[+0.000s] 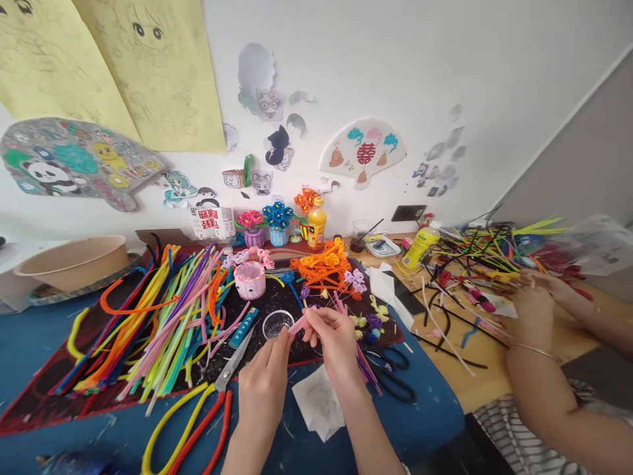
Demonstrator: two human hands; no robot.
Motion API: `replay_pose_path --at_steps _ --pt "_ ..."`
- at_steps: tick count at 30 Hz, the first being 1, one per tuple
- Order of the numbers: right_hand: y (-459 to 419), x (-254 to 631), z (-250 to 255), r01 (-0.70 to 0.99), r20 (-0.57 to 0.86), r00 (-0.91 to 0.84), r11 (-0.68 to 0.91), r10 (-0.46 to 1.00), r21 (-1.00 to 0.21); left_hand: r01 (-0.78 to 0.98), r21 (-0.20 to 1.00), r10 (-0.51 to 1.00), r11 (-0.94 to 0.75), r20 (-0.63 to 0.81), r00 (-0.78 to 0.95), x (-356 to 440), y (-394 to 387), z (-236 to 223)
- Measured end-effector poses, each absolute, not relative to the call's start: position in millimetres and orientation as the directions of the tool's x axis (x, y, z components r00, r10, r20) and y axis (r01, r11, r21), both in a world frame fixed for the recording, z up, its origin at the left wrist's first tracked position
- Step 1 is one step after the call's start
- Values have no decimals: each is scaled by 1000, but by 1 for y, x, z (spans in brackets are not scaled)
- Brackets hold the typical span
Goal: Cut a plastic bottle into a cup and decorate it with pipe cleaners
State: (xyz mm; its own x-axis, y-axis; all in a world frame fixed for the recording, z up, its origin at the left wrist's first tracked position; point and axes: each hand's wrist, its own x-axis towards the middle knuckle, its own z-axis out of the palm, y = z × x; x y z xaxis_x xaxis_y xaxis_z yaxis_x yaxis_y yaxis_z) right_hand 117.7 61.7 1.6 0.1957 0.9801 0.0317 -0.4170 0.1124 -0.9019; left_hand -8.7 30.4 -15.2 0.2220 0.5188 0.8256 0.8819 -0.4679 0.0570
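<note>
My left hand (264,386) and my right hand (335,343) meet over the dark mat (59,389), both pinching a pink pipe cleaner (299,323) between their fingertips. A small clear round dish (277,323) lies just behind my left fingertips. Grey-handled scissors (235,359) rest left of my left hand. Under my right wrist lie a bundle of pink and purple pipe cleaners (368,373) and black scissors (395,376). A white paper square (319,402) sits between my forearms.
A heap of coloured pipe cleaners (163,316) covers the mat's left. A pink cup (250,279), orange twisted shapes (324,267), small flower pots (277,227) and an orange bottle (316,224) stand behind. At right, another person's hands (537,307) work among more pipe cleaners (489,257).
</note>
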Motion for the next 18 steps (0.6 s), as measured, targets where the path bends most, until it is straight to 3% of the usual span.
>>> replay_pose_path --at_steps 11,18 --pt "57 119 -1 -427 53 183 128 982 -895 838 106 537 -535 809 240 -11 25 -26" --pt "57 118 -4 -450 44 171 118 984 -885 789 264 600 -555 784 160 -14 23 -32"
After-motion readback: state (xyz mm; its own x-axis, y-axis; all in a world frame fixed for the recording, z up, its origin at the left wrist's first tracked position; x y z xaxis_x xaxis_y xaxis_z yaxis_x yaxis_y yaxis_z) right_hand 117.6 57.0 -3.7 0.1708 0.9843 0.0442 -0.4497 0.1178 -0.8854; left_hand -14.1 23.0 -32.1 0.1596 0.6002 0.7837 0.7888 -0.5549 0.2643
